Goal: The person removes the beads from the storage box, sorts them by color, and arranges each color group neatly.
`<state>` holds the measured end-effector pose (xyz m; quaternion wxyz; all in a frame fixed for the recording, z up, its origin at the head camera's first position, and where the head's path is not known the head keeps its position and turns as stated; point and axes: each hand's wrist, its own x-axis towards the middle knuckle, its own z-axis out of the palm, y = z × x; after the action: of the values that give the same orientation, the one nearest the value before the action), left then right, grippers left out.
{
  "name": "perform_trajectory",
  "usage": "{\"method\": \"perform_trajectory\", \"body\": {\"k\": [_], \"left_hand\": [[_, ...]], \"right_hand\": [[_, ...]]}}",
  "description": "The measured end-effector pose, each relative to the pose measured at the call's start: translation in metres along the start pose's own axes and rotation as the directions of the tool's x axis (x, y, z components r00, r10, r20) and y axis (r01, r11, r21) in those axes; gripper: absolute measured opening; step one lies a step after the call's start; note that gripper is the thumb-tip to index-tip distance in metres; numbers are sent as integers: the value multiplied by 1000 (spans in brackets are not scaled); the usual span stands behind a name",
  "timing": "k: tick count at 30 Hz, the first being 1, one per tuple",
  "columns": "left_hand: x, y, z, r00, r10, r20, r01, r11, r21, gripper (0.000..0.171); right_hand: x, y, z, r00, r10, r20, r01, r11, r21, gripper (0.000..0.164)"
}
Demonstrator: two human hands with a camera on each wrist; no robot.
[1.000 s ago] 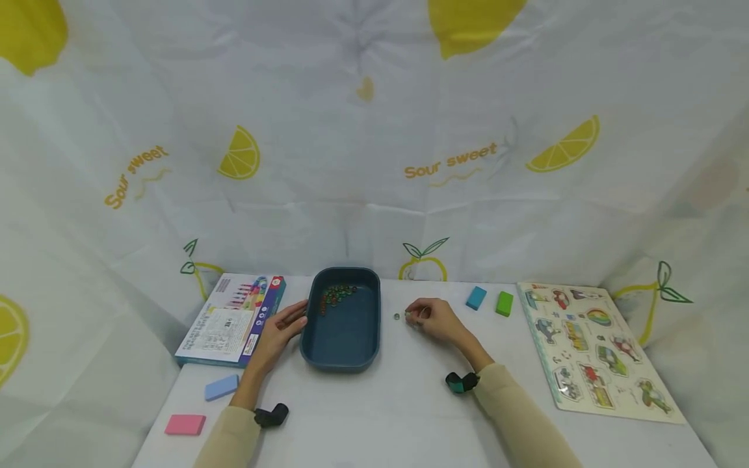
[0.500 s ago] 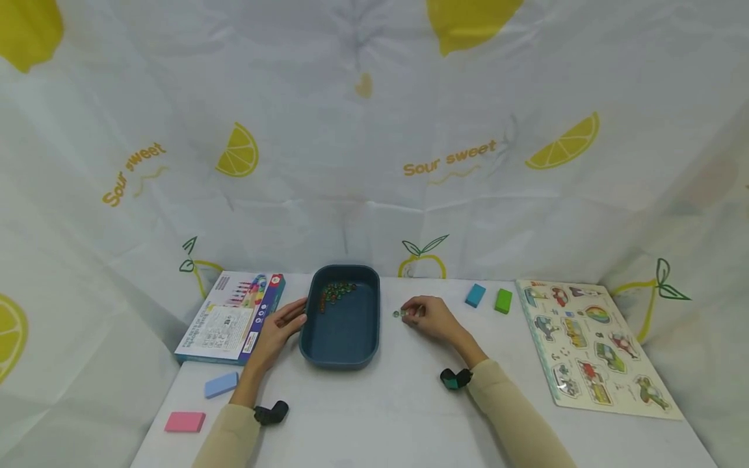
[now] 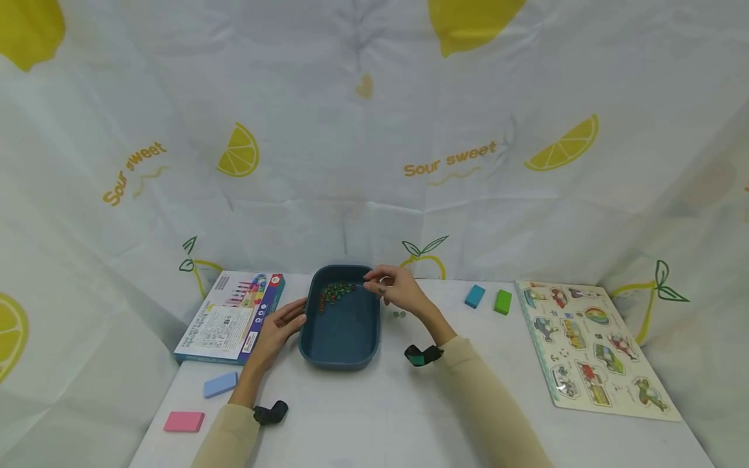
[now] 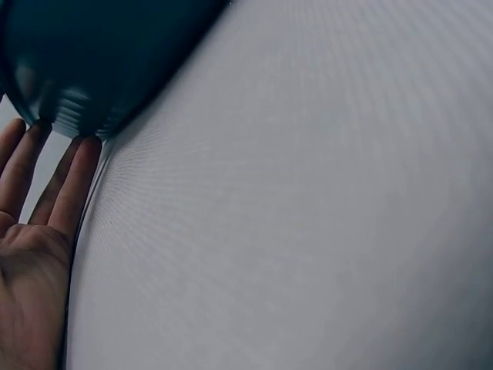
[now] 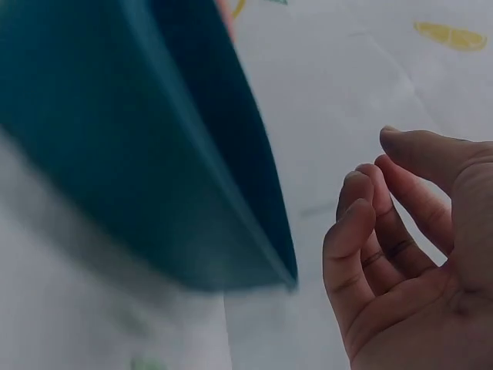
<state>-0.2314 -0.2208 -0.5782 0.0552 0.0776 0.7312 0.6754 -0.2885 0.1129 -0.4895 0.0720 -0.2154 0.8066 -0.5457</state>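
A dark blue-green tray stands on the table, with several small round red and green pieces, like marbles, in its far left part. Straight fingers of my left hand touch the tray's left side; the left wrist view shows the fingertips against its wall. Over the tray's far right rim is my right hand. In the right wrist view that hand has loosely curled fingers, with thumb and index apart and nothing seen between them. Two green marbles lie on the table right of the tray.
On the left are a printed box, a light blue block and a pink block. A blue block, a green block and a picture puzzle board lie on the right. A lemon-print cloth hangs behind.
My right hand has left a second green marble beside the first, then moved left and away from me to the tray's rim. My left hand has stayed at the tray.
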Motion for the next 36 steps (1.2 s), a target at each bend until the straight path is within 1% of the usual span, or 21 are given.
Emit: {"method": "perform_trajectory", "body": {"k": [2,6,10,13,18,20,24,30,33,36], "left_hand": [[0,-1,0,1000,-1,-2,1,1000,-1,53],[-1,-2,-1,1000,-4,-2,4,1000,9,52],[-1,-2,-2,1000,5,14,-5,1000,9,52],[-1,-2,-3,1000,10,18,-10,1000,12,52],[0,-2,-5,1000,11,13,-11,1000,16,52],[1,-3,-5,1000,15,14,-16,1000,12,52],[2,-4,-5,1000,11,22,-12,1000,10,52],[1,-4,-4,1000,6,10,-6,1000,16,51],[0,-4,-3,1000,12,13,-12,1000,19,51],[1,-4,-3,1000,15,15,-15,1000,21,51]], "right_hand": [[12,-8,13,999,-15,40,13,999,34,32],[31,-14,40,994,14,104,-19,998,53,34],[46,-11,64,990,40,134,-39,999,-10,28],[53,-6,77,985,76,154,-67,996,-62,23],[58,3,95,966,156,205,-143,987,-79,22],[59,6,100,964,171,204,-157,984,-85,22],[59,8,105,967,189,171,-169,978,-122,18],[59,11,108,973,174,151,-142,968,-206,11],[59,12,105,975,159,156,-125,970,-208,9],[59,8,95,976,139,166,-110,979,-171,11]]}}
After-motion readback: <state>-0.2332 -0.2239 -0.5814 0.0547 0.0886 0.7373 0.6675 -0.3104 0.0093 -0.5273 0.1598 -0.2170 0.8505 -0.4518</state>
